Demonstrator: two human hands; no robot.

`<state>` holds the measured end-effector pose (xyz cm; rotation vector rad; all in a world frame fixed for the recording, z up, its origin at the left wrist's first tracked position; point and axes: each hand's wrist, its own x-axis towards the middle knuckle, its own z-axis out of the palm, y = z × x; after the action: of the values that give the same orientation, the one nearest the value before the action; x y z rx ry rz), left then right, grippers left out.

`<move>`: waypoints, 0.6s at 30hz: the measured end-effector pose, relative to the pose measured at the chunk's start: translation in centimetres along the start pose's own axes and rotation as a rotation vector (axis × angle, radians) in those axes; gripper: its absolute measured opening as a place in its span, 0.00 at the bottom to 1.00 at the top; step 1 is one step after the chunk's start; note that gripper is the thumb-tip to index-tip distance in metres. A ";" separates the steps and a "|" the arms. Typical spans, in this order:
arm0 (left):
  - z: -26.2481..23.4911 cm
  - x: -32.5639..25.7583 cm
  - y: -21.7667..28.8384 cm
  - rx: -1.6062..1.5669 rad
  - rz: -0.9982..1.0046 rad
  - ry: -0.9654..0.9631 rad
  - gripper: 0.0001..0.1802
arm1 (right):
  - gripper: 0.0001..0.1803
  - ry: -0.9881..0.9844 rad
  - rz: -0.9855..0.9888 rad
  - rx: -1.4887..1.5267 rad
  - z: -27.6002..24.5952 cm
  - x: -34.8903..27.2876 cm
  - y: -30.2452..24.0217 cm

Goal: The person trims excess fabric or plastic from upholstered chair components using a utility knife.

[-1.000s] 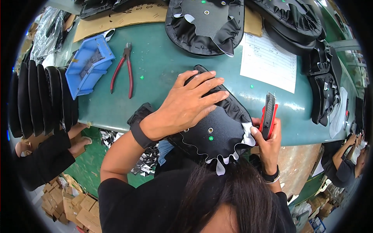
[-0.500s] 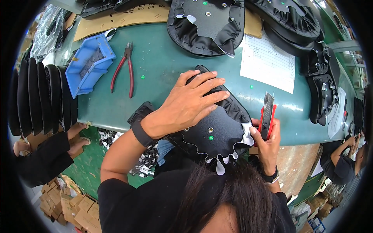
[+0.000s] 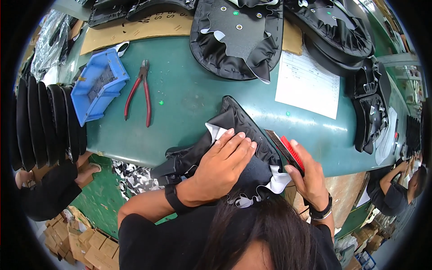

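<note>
A black upholstered panel (image 3: 245, 123), its cover gathered over a stiff backing, lies tilted at the near edge of the green table (image 3: 180, 81). Loose cover edges show their white underside (image 3: 278, 181) at its right side and near its top. My left hand (image 3: 220, 164) rests on the panel with its fingers stretched out flat, holding nothing. In my right hand (image 3: 310, 177) is a red and black utility knife (image 3: 290, 152). Its blade end points up and left, beside the panel's right edge. My head hides the panel's lower part.
Red-handled cutting pliers (image 3: 142, 92) and a blue bin (image 3: 101, 85) of small dark pieces sit at the left. More black panels (image 3: 237, 49) line the far side, beside a printed sheet (image 3: 308, 85). Padded panels (image 3: 45, 121) stand stacked at far left. Other people are at both sides.
The panel has turned and shifted nearer me. My left hand has slid down from its upper end to its middle. My right hand has lowered, tilting the knife leftward.
</note>
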<state>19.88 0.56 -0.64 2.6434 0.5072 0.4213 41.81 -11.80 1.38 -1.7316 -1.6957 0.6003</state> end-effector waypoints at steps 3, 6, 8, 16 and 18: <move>0.3 0.1 -0.1 -0.031 -0.011 0.075 0.21 | 0.36 -0.122 -0.003 -0.148 -0.7 1.1 -0.5; 0.6 0.1 -0.1 -0.043 -0.030 0.099 0.20 | 0.37 -0.151 -0.034 -0.258 -0.7 2.9 -1.2; 0.5 0.2 -0.2 -0.064 -0.035 0.110 0.19 | 0.36 -0.196 -0.034 -0.320 -0.4 3.5 -1.3; -0.4 0.1 -0.6 -0.063 -0.074 0.062 0.17 | 0.32 -0.398 0.103 -0.374 -2.3 0.5 -2.1; -1.7 0.4 -0.8 -0.053 -0.040 0.006 0.19 | 0.33 -0.397 0.154 -0.354 -3.3 -1.6 -2.7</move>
<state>19.40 1.98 0.52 2.5779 0.5424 0.4253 42.18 -13.87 5.40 -2.1138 -2.0495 0.7925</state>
